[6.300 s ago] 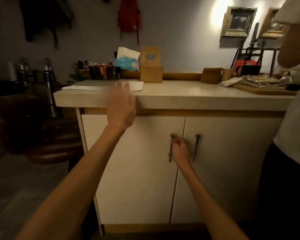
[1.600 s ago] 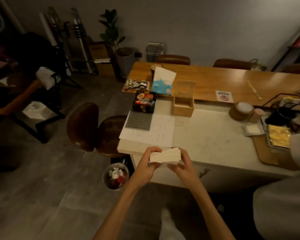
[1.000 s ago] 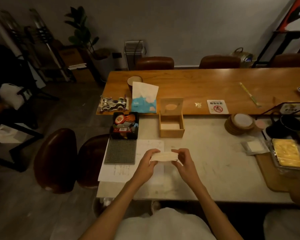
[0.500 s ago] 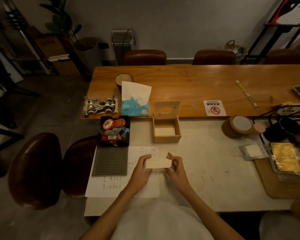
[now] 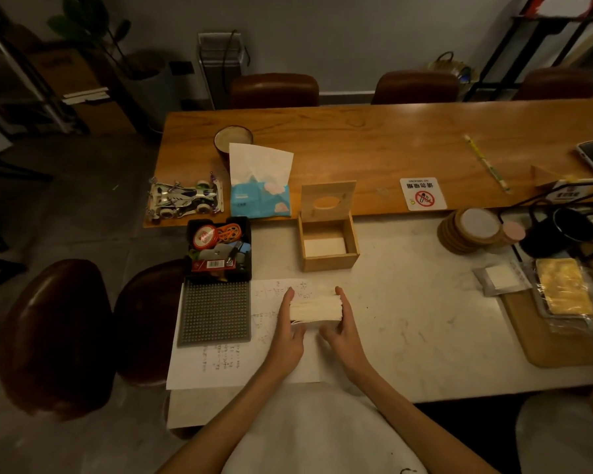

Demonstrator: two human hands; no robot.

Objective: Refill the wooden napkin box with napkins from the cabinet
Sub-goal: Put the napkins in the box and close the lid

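A thick stack of white napkins [image 5: 315, 308] stands on edge on the marble counter [image 5: 408, 323], squeezed between both hands. My left hand [image 5: 288, 326] presses its left end and my right hand [image 5: 343, 328] presses its right end. Straight beyond it sits the wooden napkin box [image 5: 328, 260], its hinged lid [image 5: 327, 200] standing upright with an oval slot. A thin layer of white napkins [image 5: 324, 247] lies at the bottom of the box.
A sheet of paper [image 5: 226, 357] and a grey studded mat [image 5: 214, 311] lie left of my hands. Behind them sit a black tray of small items [image 5: 220, 248], a blue tissue pack [image 5: 260, 189] and a toy car [image 5: 184, 198]. Coasters [image 5: 473, 230], a black mug [image 5: 562, 230] and a wooden board [image 5: 548, 336] crowd the right.
The stack has come down from the air onto the counter, and my hands now square it on edge. The view has shifted closer over the counter.
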